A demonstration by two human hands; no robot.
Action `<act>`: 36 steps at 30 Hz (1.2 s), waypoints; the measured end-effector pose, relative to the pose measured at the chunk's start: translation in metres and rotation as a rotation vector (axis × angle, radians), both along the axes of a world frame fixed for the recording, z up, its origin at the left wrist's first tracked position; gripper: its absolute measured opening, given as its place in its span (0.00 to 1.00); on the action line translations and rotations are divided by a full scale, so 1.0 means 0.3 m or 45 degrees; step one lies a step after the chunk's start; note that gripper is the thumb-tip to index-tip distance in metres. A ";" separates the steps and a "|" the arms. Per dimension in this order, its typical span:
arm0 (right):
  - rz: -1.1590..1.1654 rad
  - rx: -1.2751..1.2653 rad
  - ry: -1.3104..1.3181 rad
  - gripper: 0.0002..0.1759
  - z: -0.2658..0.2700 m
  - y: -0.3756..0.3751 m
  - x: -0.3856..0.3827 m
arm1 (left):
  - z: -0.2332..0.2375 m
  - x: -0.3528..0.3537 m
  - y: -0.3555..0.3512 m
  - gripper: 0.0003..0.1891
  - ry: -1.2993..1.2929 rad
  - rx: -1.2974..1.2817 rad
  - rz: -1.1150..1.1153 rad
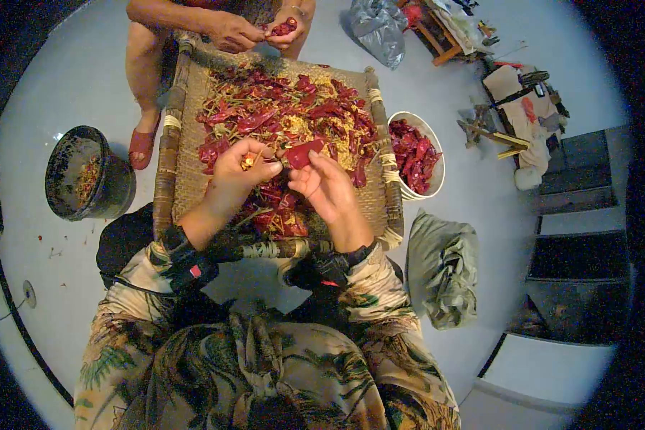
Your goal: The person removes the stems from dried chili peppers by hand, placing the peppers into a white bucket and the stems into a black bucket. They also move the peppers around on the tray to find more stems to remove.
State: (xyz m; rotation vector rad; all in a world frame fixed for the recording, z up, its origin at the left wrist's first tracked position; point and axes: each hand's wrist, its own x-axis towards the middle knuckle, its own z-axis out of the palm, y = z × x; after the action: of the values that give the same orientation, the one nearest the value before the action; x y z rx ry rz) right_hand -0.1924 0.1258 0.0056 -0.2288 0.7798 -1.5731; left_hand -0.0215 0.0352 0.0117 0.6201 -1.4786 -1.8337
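A dried red chili pepper (303, 153) is held between the thumb and fingers of my right hand (330, 193), above a woven tray. My left hand (238, 174) is closed in a pinch at the pepper's stem end, with something small and yellowish showing between its fingers. Beneath both hands, the woven tray (183, 161) with a wooden frame bears a heap of dried red chilies (254, 118), stems and yellow seeds. Another person's hands (247, 32) hold a few chilies at the tray's far edge.
To the right stands a white bucket (441, 161) of red chilies, with a grey-green sack (444, 269) nearer me. A black bucket (122, 190) with scraps stands left. Further off lie a grey plastic bag (378, 32) and cluttered items (519, 107). The other person's slippered foot (143, 143) is beside the tray.
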 end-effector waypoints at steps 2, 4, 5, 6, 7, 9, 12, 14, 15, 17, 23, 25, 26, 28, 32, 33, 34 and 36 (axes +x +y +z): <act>-0.010 -0.033 0.016 0.03 0.002 0.000 0.012 | 0.018 0.004 0.003 0.07 -0.085 -0.089 0.017; -0.015 -0.038 0.030 0.03 0.002 -0.002 0.026 | 0.026 0.010 0.005 0.06 -0.202 -0.268 0.062; -0.018 -0.030 0.039 0.03 0.002 -0.003 0.032 | 0.027 0.014 0.005 0.06 -0.258 -0.302 0.051; -0.019 -0.023 0.049 0.02 0.006 -0.005 0.038 | 0.030 0.019 0.005 0.06 -0.313 -0.337 0.042; -0.019 -0.033 0.064 0.04 0.011 -0.004 0.044 | 0.034 0.022 0.004 0.06 -0.366 -0.373 0.034; -0.021 -0.053 0.095 0.08 0.023 0.000 0.056 | 0.059 0.031 0.018 0.06 -0.401 -0.537 0.083; -0.016 -0.067 0.087 0.09 0.008 -0.002 0.064 | 0.063 0.040 0.020 0.08 -0.403 -0.730 0.126; 0.007 -0.020 0.255 0.13 0.018 0.000 0.059 | 0.044 0.041 0.014 0.08 -0.398 -0.789 0.168; 0.018 0.003 0.339 0.16 0.028 0.000 0.060 | 0.034 0.034 0.008 0.08 -0.400 -0.792 0.201; -0.306 0.066 1.200 0.23 0.042 -0.019 0.064 | 0.020 0.033 -0.001 0.07 -0.409 -0.826 0.245; -0.153 -0.209 2.674 0.31 0.137 -0.007 0.094 | 0.047 0.042 0.002 0.06 -0.548 -0.986 0.210; -0.133 -0.296 2.677 0.29 0.089 -0.016 0.108 | 0.029 0.035 0.006 0.06 -0.525 -1.008 0.174; -0.124 -0.337 2.680 0.28 0.070 -0.020 0.112 | 0.024 0.033 0.007 0.06 -0.509 -1.025 0.168; -0.187 -0.323 2.641 0.21 0.062 -0.026 0.119 | 0.020 0.031 0.004 0.06 -0.476 -1.059 0.168; -0.253 -0.315 2.575 0.16 0.071 -0.022 0.134 | 0.027 0.036 0.000 0.06 -0.457 -1.041 0.143; -0.272 -0.309 2.547 0.15 0.076 -0.019 0.136 | 0.023 0.034 -0.002 0.06 -0.438 -1.043 0.139; -0.264 -0.278 2.551 0.14 0.075 -0.016 0.138 | 0.022 0.033 -0.003 0.06 -0.420 -1.045 0.136; -0.248 -0.218 2.559 0.12 0.074 -0.014 0.143 | 0.035 0.034 0.004 0.06 -0.481 -1.048 0.147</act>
State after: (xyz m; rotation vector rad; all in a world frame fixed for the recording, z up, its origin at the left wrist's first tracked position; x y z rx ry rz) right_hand -0.1494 0.1217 0.0277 -2.0593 2.1319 -1.1286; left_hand -0.0113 0.0365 0.0223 0.6181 -2.1900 -0.8970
